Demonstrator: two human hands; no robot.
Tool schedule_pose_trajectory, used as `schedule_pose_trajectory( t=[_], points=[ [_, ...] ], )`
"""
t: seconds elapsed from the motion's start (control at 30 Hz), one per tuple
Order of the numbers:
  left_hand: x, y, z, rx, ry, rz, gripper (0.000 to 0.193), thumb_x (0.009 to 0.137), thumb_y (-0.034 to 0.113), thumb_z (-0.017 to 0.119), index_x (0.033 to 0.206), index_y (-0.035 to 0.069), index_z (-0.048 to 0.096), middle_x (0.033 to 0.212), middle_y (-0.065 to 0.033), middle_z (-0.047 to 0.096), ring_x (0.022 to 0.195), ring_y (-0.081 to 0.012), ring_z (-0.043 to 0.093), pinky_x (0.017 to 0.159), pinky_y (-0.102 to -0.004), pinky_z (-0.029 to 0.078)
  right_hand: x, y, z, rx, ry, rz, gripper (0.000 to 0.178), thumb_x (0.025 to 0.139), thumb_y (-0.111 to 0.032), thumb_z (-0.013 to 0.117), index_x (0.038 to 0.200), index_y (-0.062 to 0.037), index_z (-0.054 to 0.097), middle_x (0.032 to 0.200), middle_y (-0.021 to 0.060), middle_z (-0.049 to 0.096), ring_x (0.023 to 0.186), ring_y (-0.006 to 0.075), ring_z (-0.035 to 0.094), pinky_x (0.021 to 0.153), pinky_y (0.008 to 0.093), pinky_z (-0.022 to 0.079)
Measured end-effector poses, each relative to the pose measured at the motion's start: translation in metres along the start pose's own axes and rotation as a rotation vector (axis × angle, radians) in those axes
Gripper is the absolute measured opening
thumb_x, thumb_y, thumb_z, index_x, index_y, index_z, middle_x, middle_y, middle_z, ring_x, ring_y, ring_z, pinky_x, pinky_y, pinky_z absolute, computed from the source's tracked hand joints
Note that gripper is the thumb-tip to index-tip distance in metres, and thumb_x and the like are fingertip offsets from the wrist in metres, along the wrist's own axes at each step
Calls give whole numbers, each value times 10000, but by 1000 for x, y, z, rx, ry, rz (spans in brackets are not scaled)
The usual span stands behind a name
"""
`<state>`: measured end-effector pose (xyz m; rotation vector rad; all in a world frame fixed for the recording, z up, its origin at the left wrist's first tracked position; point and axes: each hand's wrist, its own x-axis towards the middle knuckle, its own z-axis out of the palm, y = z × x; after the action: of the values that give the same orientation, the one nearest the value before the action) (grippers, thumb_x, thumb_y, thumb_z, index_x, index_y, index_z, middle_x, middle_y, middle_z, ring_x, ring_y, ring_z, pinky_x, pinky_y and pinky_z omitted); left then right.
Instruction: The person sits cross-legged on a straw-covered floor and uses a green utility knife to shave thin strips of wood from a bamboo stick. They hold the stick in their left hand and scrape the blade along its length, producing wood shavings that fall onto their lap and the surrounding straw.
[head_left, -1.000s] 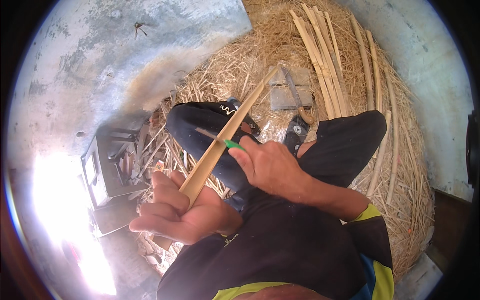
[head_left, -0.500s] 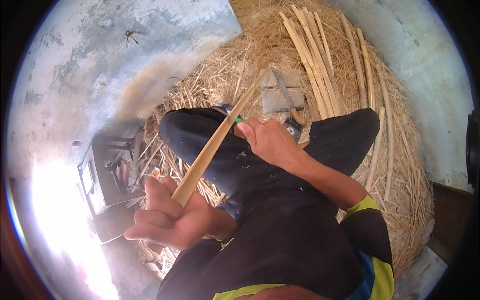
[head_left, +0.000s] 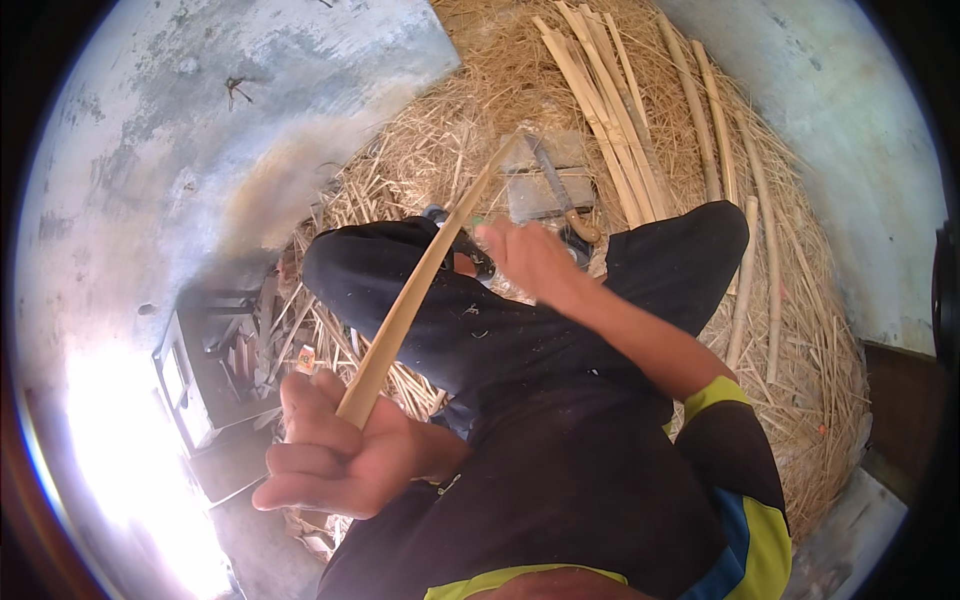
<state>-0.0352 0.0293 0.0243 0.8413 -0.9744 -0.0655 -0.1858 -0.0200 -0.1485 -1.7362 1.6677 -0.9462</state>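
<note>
My left hand (head_left: 340, 450) pinches the near end of a long split bamboo strip (head_left: 405, 310), which slants up and away to the right. The strip narrows toward its far end, near two grey bricks (head_left: 540, 195). My right hand (head_left: 530, 255) is closed just right of the strip, apart from it. A small green bit (head_left: 478, 220) shows at its fingertips; the rest of what it holds is hidden. On the bricks lies a long blade (head_left: 548, 170) with a curved wooden handle (head_left: 583, 227).
Several split bamboo strips (head_left: 610, 120) lie at the far right, with round poles (head_left: 706, 120) beside them. Straw and shavings (head_left: 480, 90) cover the floor. A box-like stand (head_left: 215, 365) holding scraps is at left. Walls (head_left: 300, 70) rise on both sides.
My right hand has drawn slightly up and away from the strip, which it was against before. My left hand still grips the strip's near end. The whole view has shifted slightly.
</note>
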Motion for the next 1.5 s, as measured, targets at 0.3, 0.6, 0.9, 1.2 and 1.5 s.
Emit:
schedule_pose_trajectory(
  t=[0.3, 0.6, 0.9, 1.2, 1.5],
  points=[
    [7, -7, -5, -185, -17, -65, 518, 1024, 386, 296, 567, 145, 269, 394, -48, 270, 432, -157, 428, 436, -236, 376, 68, 69, 7, -389, -104, -30, 510, 987, -412, 369, 861, 10, 625, 664, 228, 623, 616, 402, 626, 579, 492, 509],
    [13, -14, 4, -232, -93, -19, 525, 1026, 404, 249, 557, 170, 217, 439, 46, 110, 468, -87, 168, 419, -223, 153, 136, 185, 51, -493, -22, 137, 499, 980, -419, 377, 877, -14, 648, 780, 217, 659, 750, 364, 658, 641, 461, 530],
    [19, -33, -21, -96, -205, 16, 406, 1004, 354, 322, 699, 86, 310, 549, -14, 212, 504, -134, 357, 455, -237, 302, 145, 269, 66, -474, -214, 547, 509, 986, -406, 344, 1053, -13, 659, 1099, 153, 647, 1027, 308, 623, 868, 436, 491],
    [23, -35, -22, -107, -178, -35, 453, 1021, 358, 281, 629, 131, 273, 504, 5, 158, 512, -125, 296, 462, -232, 261, 102, 157, 38, 71, -1, 77, 487, 985, -414, 332, 942, -2, 588, 646, 281, 581, 689, 491, 583, 667, 541, 480],
    [28, -29, 1, -92, 128, -88, 484, 1026, 363, 270, 589, 157, 244, 486, 18, 120, 522, -136, 289, 462, -229, 253, 119, 149, 58, -408, -20, 45, 499, 973, -448, 385, 893, -22, 631, 675, 206, 642, 633, 384, 643, 550, 479, 510]
  ],
)
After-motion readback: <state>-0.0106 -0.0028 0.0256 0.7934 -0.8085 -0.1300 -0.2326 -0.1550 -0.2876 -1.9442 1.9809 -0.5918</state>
